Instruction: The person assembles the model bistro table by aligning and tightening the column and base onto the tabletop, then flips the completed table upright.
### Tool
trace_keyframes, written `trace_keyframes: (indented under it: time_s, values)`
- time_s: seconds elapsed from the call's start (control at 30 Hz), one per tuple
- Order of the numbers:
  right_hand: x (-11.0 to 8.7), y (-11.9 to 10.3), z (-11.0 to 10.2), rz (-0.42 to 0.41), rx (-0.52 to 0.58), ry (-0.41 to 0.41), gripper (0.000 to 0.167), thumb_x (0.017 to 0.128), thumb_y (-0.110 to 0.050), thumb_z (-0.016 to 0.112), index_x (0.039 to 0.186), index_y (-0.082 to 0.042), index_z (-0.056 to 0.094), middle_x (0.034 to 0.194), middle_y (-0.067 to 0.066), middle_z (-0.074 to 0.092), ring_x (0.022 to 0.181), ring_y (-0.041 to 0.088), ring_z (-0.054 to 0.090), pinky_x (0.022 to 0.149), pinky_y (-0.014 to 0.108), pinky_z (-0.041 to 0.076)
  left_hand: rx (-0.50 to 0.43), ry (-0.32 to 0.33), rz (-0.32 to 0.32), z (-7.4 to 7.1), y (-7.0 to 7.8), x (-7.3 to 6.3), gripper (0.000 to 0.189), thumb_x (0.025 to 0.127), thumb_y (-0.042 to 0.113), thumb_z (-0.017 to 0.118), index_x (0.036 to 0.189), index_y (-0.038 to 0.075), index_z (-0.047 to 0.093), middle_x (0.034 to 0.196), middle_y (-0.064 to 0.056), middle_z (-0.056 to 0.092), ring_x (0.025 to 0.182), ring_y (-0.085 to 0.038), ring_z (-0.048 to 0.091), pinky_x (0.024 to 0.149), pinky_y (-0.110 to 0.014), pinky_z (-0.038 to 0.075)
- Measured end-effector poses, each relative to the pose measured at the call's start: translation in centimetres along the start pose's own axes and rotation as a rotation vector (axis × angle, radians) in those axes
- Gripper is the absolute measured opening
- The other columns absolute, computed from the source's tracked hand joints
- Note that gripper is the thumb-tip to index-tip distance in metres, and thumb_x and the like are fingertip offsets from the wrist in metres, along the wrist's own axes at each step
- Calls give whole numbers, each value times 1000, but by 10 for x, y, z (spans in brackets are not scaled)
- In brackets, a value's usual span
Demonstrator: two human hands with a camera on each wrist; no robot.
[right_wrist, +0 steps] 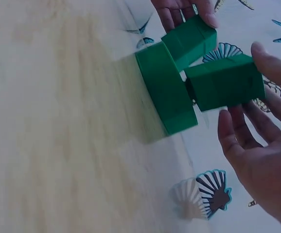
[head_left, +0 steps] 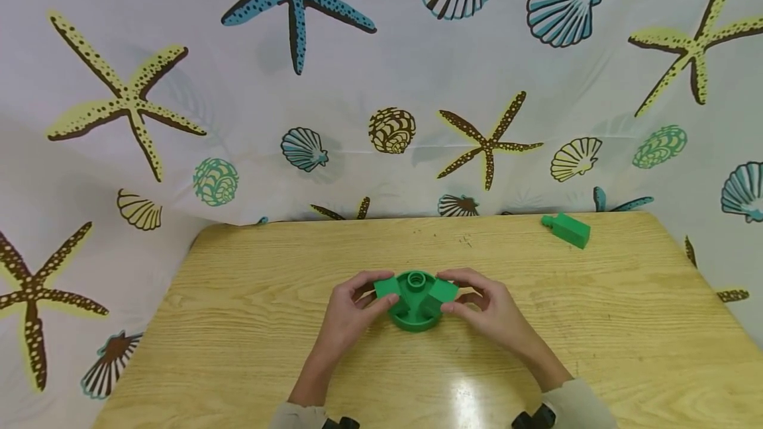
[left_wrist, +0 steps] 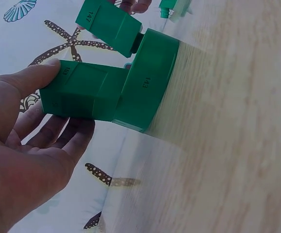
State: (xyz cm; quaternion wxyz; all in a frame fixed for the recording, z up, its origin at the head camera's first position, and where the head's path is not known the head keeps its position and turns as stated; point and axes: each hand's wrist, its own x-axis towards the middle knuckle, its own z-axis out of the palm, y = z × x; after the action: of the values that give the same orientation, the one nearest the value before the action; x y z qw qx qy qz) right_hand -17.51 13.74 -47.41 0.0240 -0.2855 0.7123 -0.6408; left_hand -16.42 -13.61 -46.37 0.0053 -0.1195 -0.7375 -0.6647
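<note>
A round green base (head_left: 415, 323) sits on the table, with a bare round socket (head_left: 416, 279) showing at its far side. Two green blocks stand up from it. My left hand (head_left: 354, 306) grips the left block (left_wrist: 82, 90) between thumb and fingers; that block meets the base. My right hand (head_left: 485, 306) holds the right block (right_wrist: 225, 82) the same way. In the right wrist view a dark narrow neck shows between this block and the base. How deep either block sits is hidden.
Another green block (head_left: 570, 230) with a round peg lies on its side at the table's back right. The wooden table (head_left: 256, 303) ends at a hanging cloth (head_left: 357, 85) printed with shells and starfish, behind and on both sides.
</note>
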Motion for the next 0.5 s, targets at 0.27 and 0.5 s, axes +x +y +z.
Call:
trace_keyframes:
  time_s: [0.27, 0.5]
  values:
    - [-3, -2, -11, 12, 38, -54, 35, 101, 0, 64, 136, 2, 62, 137, 22, 61, 120, 22, 60, 96, 34, 56, 5, 0, -7, 0, -2, 0, 36, 91, 1, 77, 126, -3, 68, 129, -15, 65, 121, -30, 61, 100, -36, 54]
    - [-1, -4, -6, -3, 61, -25, 31, 95, 0, 72, 126, 2, 65, 132, 27, 61, 125, 31, 60, 105, 44, 51, -16, 3, -12, 1, -4, 1, 36, 91, 1, 78, 125, -3, 69, 130, -16, 65, 123, -30, 60, 100, -37, 54]
